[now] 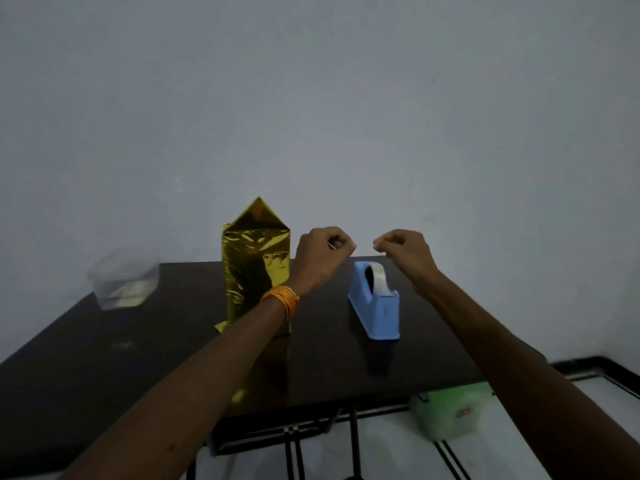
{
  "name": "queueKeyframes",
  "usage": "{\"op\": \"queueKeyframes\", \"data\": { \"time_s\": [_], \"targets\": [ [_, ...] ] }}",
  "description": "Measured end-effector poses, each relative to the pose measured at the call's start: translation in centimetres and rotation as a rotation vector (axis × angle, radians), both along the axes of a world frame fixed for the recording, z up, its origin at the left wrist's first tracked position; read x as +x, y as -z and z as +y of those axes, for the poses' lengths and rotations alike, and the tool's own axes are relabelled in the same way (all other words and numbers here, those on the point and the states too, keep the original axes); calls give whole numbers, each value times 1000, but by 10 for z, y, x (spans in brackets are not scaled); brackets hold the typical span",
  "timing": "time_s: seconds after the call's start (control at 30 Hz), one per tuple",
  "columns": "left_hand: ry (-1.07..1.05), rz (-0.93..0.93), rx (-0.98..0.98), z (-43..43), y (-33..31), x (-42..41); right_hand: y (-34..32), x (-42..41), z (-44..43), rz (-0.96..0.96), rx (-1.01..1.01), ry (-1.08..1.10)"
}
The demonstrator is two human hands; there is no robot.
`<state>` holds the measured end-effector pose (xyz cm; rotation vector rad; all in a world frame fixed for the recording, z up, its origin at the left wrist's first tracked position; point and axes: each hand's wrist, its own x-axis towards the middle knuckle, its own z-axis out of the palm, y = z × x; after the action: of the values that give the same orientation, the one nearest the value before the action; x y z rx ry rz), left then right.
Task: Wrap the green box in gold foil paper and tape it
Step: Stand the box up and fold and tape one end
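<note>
The box stands upright on the dark table [104, 358], fully covered in gold foil paper [256, 268]; no green shows. The foil's top flap sticks up in a point, and a small foil flap juts out at the base. My left hand [323, 251], with orange threads on the wrist, and my right hand [403, 252] are raised side by side, to the right of the box's top and above the blue tape dispenser [375, 303]. Each pinches thumb and forefinger, holding a short strip of clear tape [364, 244] between them, hardly visible.
A clear plastic container [123, 280] with gold paper inside sits at the table's back left corner. A pale green plastic box [450, 410] lies on the tiled floor past the table's right front edge. A plain wall rises close behind the table.
</note>
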<state>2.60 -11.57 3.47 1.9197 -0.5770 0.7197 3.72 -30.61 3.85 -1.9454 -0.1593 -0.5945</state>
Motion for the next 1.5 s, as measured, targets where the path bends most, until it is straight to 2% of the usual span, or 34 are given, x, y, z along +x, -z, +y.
{"op": "queueKeyframes", "data": {
  "time_s": [0.1,0.23,0.47,0.6,0.77,0.93,1.2,1.4,1.5],
  "targets": [
    [27,148,113,-23,30,17,26,-4,-31,142,-15,101],
    [71,354,283,-41,62,28,57,-5,-40,321,-6,93],
    [125,370,248,-54,79,29,58,-1,-27,475,187,59],
    [132,362,207,-54,82,29,57,7,-24,520,207,99],
    [118,351,210,-55,85,29,56,10,-20,507,209,127],
    [117,365,238,-56,85,28,48,14,-10,358,182,174],
    [92,342,270,-54,83,26,39,-15,-7,337,221,191],
    [85,331,226,-57,90,22,69,-36,-14,402,277,198],
    [82,318,234,-57,89,19,84,-40,-15,370,282,173]
  ]
}}
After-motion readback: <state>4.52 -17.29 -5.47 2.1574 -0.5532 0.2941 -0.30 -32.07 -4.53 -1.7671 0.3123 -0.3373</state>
